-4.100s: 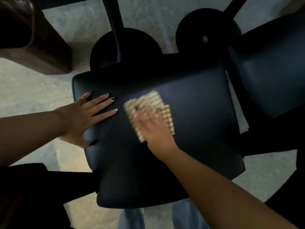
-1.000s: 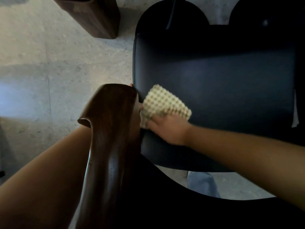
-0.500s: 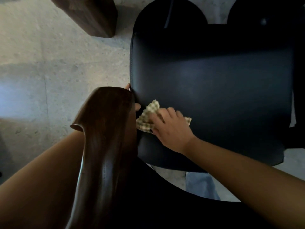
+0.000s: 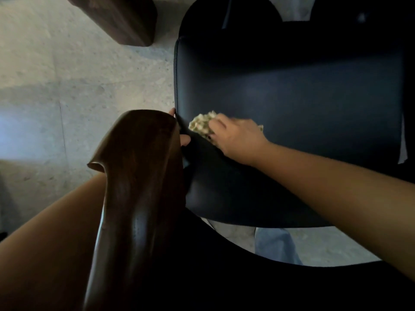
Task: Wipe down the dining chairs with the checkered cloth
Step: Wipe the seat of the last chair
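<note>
Your right hand [image 4: 235, 140] presses the bunched checkered cloth [image 4: 201, 125] at the chair seat's [image 4: 303, 104] left edge; unwiped seat lies rightward. Your left hand [image 4: 183, 136], mostly hidden behind the wooden backrest [image 4: 137, 187]: grip unreadable.

I see a cream-and-olive checkered cloth [image 4: 200, 125] on the black seat [image 4: 292, 104], glossy dark-brown wood [image 4: 137, 187] at left, speckled grey floor [image 4: 78, 75].

Speckled stone floor [image 4: 67, 86] and dark wood.
A brown wooden block [image 4: 125, 21] stands at eleven o'clock; blue trouser leg [image 4: 276, 245] at five o'clock.
</note>
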Demonstrator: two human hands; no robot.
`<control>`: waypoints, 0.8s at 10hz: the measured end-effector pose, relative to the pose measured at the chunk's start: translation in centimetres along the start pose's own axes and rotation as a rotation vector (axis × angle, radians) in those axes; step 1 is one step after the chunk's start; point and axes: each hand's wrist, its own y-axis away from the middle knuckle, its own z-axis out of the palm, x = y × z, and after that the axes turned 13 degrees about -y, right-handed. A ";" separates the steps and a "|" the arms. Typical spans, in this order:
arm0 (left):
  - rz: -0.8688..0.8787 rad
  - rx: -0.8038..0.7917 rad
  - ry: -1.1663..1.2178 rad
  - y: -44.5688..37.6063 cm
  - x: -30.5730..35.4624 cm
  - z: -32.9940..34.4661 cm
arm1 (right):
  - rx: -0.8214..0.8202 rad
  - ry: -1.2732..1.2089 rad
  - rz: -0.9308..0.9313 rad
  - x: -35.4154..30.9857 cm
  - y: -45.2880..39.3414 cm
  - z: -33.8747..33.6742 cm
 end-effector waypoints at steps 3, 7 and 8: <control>0.347 -0.064 -0.942 -0.6 1.6 -1.9 | -0.419 -0.042 -0.435 -4.4 11.6 3.4; 0.753 -0.235 -1.573 -5.0 9.8 -4.8 | 0.256 0.229 0.392 10.9 -1.3 -5.9; 0.769 -0.278 -1.636 -5.4 11.2 -3.6 | 0.229 0.149 0.493 10.5 -0.6 -5.1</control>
